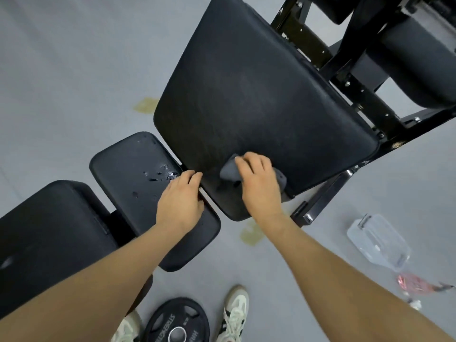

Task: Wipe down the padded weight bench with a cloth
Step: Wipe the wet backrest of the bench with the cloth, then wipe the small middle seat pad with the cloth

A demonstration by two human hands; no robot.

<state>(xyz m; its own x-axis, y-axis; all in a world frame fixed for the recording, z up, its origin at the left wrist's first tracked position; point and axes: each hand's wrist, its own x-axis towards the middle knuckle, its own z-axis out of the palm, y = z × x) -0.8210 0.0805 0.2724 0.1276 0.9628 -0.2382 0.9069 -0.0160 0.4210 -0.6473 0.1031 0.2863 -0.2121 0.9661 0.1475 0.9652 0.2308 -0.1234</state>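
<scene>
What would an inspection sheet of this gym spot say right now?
Surface: large black padded bench panel; smaller black seat pad scuffed and torn.
Job's things: grey cloth on the panel's near edge.
Clutter: clear plastic bottle, black weight plate, pinkish wrapper on the floor.
Hands: right hand grips the cloth; left hand rests on the seat pad.
Cables: nothing seen.
Surroundings: grey floor, yellowish stains.

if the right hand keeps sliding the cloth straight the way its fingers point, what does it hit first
Probably nothing solid soon: the right hand presses the grey cloth on the large back pad, fingers pointing up-left across bare padding, so its far left edge comes first.
</scene>
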